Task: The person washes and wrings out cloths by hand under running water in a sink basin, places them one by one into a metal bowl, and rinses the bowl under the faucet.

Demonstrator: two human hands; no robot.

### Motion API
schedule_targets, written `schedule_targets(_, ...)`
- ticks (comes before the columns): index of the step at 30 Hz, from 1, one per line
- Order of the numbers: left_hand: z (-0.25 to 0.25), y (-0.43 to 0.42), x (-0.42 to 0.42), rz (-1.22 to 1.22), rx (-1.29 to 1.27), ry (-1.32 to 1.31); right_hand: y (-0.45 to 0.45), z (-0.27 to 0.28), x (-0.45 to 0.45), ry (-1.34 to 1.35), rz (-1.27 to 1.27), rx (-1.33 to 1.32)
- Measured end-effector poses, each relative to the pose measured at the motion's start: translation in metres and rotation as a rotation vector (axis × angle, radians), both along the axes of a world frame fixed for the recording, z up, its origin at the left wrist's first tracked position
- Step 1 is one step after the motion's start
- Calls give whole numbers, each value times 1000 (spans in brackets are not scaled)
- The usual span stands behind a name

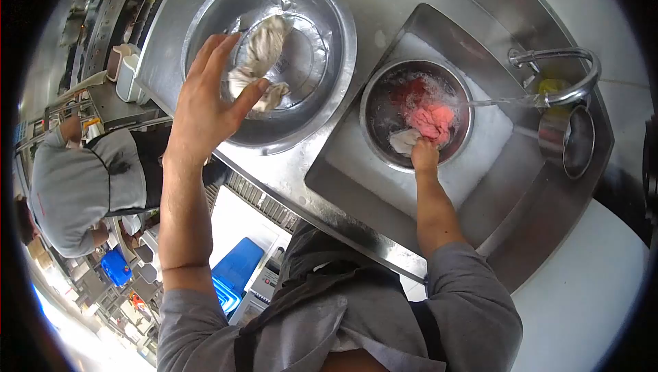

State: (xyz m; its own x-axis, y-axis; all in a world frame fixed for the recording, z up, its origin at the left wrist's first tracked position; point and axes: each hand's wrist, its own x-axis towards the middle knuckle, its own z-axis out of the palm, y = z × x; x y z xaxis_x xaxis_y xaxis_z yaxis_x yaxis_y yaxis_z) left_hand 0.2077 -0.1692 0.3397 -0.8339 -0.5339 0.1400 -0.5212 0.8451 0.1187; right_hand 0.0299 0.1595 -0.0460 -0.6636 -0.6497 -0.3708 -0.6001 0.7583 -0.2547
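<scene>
My left hand (209,94) is open, thumb and fingers spread, over the left part of a large metal bowl (336,91). Below and beside its fingertips is a twisted off-white cloth (266,46), slightly blurred, apart from most of the hand. My right hand (425,155) reaches into a smaller metal bowl (371,135) of water, its fingers closed at the near edge of a wet pink cloth (433,120). A whitish cloth (404,141) lies just left of that hand. Darker red cloth (410,92) shows under the bubbles. The right fingertips are partly hidden.
A curved tap (589,74) runs water into the small bowl, which stands on a white layer (490,128) in the sink. A metal pot (579,142) sits at the sink's right. Another person (89,173) works at the left. A blue-lidded bin (236,269) stands below the counter.
</scene>
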Motion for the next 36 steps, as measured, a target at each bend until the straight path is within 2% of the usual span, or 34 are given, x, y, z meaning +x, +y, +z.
schedule_targets(1, 2, 4, 2, 1, 74, 74, -1, -4, -6, -4, 1, 0)
schedule_targets(3, 3, 16, 3, -2, 158, 154, -4, 3, -23, -92, -230, -262)
schedule_targets(4, 2, 22, 2, -19, 218, 202, -7, 26, -35, -111, -335, -343)
schedule_targets(5, 2, 28, -3, -38, 277, 254, -5, 31, -50, -93, -337, -349)
schedule_targets(7, 2, 41, -20, -94, 371, 324, -1, 45, -86, -192, -615, -617)
schedule_targets(8, 2, 48, -31, -124, 410, 327, -7, 65, -100, -178, -613, -627)
schedule_targets(10, 1, 62, -54, -190, 507, 315, -30, 136, -123, -447, -819, -837)
schedule_targets(11, -2, 68, -69, -230, 566, 303, -39, 158, -131, -435, -817, -849)
schedule_targets(13, -18, 79, -106, -341, 662, 316, -54, 189, -148, -414, -680, -630)
schedule_targets(14, -28, 85, -126, -383, 685, 288, -51, 171, -160, -42, -347, -539)
schedule_targets(16, -53, 96, -170, -458, 701, 239, -45, 180, -166, -98, -314, -495)
schedule_targets(17, -74, 102, -194, -512, 666, 300, -42, 186, -167, -163, -278, -444)
schedule_targets(18, -96, 110, -215, -564, 634, 362, -35, 198, -160, -16, -133, -612)
schedule_targets(19, -110, 122, -233, -571, 637, 368, -29, 216, -154, -7, -136, -609)
schedule_targets(21, -129, 143, -262, -760, 697, 497, -23, 249, -145, -52, -93, -711)
schedule_targets(22, -132, 148, -269, -769, 703, 504, -21, 253, -145, 107, -23, -864)
schedule_targets(23, -135, 152, -277, -715, 814, 330, -16, 260, -147, 120, -27, -859)
schedule_targets(24, -138, 157, -285, -656, 918, 153, -9, 269, -150, 23, -167, -817)
schedule_targets(25, -131, 160, -288, -665, 920, 159, -4, 276, -152, -75, -306, -774)
schedule_targets(27, -119, 164, -289, -774, 736, 149, 7, 266, -151, -112, -361, -806)
schedule_targets(29, -131, 168, -297, -789, 696, 156, 10, 265, -145, -161, -406, -844)
schedule_targets(31, -134, 168, -298, -798, 652, 160, 11, 268, -136, -320, -570, -1013)
schedule_targets(35, -128, 160, -280, -651, 767, 215, 18, 243, -135, -323, -452, -890)
schedule_targets(36, -126, 157, -277, -606, 822, 259, 19, 238, -136, -216, -372, -839)
